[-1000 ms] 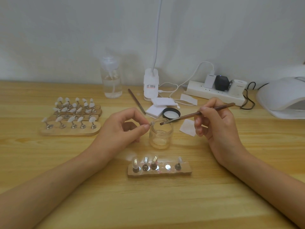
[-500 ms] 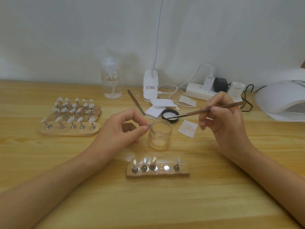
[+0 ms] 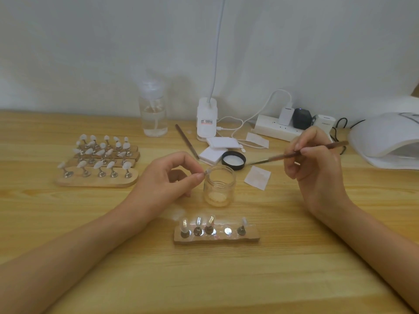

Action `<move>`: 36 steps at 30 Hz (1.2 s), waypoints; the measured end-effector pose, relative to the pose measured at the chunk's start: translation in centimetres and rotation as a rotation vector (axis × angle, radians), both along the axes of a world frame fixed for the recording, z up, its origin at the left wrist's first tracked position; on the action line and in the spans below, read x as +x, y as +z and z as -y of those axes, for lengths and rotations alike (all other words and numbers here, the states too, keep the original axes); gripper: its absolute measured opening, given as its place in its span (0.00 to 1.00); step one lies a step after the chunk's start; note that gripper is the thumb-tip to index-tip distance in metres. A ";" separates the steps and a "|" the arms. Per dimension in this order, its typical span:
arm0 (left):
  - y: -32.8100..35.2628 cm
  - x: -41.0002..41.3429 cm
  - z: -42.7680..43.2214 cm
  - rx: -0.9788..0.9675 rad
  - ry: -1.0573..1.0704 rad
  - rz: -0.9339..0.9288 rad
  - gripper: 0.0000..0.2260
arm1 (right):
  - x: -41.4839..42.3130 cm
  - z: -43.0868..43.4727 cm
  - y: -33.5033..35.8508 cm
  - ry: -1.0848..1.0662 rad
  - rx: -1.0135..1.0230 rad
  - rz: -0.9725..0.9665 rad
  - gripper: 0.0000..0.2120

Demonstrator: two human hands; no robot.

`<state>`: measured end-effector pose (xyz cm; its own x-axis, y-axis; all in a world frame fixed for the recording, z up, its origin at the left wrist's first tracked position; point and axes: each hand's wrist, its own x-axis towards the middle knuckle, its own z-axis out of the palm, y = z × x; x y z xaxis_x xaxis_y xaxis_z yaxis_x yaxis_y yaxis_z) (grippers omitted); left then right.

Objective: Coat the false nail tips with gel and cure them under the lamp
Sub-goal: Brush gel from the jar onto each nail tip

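Light wood desk [image 3: 294, 279] against a plain white wall [image 3: 90, 53]; left hand [image 3: 167, 177] pinches what's probably a nail tip [image 3: 207, 171], right hand [image 3: 317, 164] grips a brush [image 3: 294, 152].

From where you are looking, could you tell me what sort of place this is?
Probably a home nail-art desk: wooden stands of false nail tips, an open gel jar, and a white curing lamp on a wooden table against a plain wall.
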<state>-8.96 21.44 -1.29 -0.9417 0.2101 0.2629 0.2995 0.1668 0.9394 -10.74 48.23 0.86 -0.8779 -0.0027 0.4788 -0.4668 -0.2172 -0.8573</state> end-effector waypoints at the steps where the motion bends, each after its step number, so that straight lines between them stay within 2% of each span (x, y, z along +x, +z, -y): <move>1: 0.1 0.1 0.0 0.017 -0.002 0.009 0.03 | 0.1 0.0 0.1 -0.020 0.002 -0.006 0.10; 5: 0.7 0.4 0.0 0.116 -0.026 -0.018 0.06 | 0.9 1.1 0.6 -0.033 0.136 -0.033 0.13; 10: 1.0 0.5 0.3 0.186 -0.071 -0.005 0.04 | 2.6 3.7 1.7 -0.072 0.696 -0.278 0.08; 13: 1.0 0.4 0.6 0.212 -0.090 0.009 0.04 | 3.0 5.5 2.3 -0.100 0.858 -0.336 0.05; 18: 1.0 0.3 0.7 0.215 -0.140 0.023 0.07 | 2.6 7.2 2.7 -0.111 0.918 -0.264 0.06; 24: 1.3 0.5 0.8 0.205 -0.184 0.019 0.06 | 2.5 8.1 2.7 -0.036 0.828 -0.249 0.07; 29: 1.2 0.3 0.8 0.177 -0.226 0.007 0.09 | 2.8 7.8 2.5 0.058 0.807 -0.264 0.04; 34: 1.1 0.6 0.8 0.162 -0.288 -0.001 0.04 | 3.9 6.7 2.4 0.057 0.810 -0.208 0.05; 36: 0.9 0.4 0.8 0.214 -0.218 0.024 0.12 | 4.8 5.7 2.3 0.041 0.842 -0.185 0.05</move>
